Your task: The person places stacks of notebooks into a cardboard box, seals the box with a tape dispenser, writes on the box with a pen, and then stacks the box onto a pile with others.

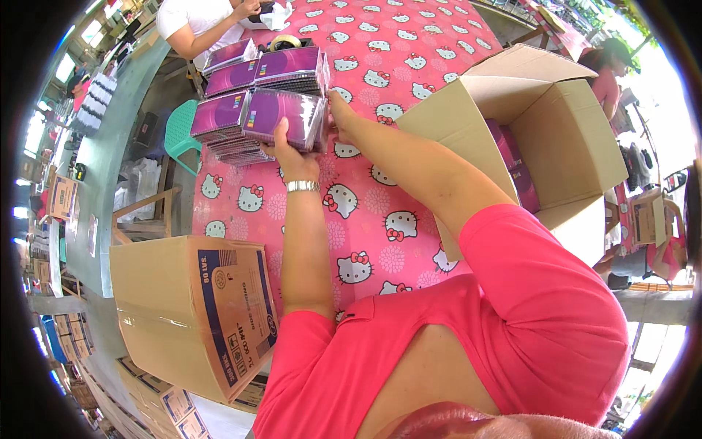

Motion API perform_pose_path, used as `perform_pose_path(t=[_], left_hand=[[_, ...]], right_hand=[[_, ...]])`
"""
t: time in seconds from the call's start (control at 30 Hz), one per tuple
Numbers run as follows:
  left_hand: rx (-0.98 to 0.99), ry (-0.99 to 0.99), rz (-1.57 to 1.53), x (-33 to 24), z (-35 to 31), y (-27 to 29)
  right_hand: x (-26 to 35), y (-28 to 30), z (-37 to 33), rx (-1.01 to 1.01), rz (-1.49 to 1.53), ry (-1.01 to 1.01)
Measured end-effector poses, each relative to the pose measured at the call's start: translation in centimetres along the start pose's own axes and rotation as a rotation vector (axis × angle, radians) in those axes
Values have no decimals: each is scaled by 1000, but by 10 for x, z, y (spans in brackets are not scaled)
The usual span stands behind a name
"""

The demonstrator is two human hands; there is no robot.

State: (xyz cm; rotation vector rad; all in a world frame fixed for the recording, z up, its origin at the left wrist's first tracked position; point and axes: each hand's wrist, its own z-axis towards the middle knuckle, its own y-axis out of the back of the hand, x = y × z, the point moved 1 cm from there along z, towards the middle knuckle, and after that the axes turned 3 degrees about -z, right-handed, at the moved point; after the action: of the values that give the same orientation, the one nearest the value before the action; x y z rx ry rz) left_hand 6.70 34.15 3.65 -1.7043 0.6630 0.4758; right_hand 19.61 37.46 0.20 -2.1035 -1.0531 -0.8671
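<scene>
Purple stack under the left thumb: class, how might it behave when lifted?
The purple stack is probably heavy for its size, as many thin layers look closely packed. Its glossy top may be slippery. The layers could shift if tilted, though the left hand, thumb over the top face, may steady them.

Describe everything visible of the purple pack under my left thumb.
The purple pack is a boxy stack, purple top facing up, with a small multicoloured strip and shiny clear wrapping that looks like plastic. It is at the near right of the grouped packs. The left hand holds its near edge, thumb on top; the right hand is by its right side, contact unclear.
</scene>
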Motion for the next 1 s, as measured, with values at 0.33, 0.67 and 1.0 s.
perform_pose_path(t=[0.33, 0.67, 1.0], left_hand=[[578, 75, -497, -51, -89, -26], [988, 790, -614, -30, -175, -81], [1034, 825, -683, 2, -192, -117]], right_hand=[[152, 23, -160, 396, -1147, 409], [212, 190, -421, -417, -1830, 854], [119, 393, -281, -676, -2121, 597]])
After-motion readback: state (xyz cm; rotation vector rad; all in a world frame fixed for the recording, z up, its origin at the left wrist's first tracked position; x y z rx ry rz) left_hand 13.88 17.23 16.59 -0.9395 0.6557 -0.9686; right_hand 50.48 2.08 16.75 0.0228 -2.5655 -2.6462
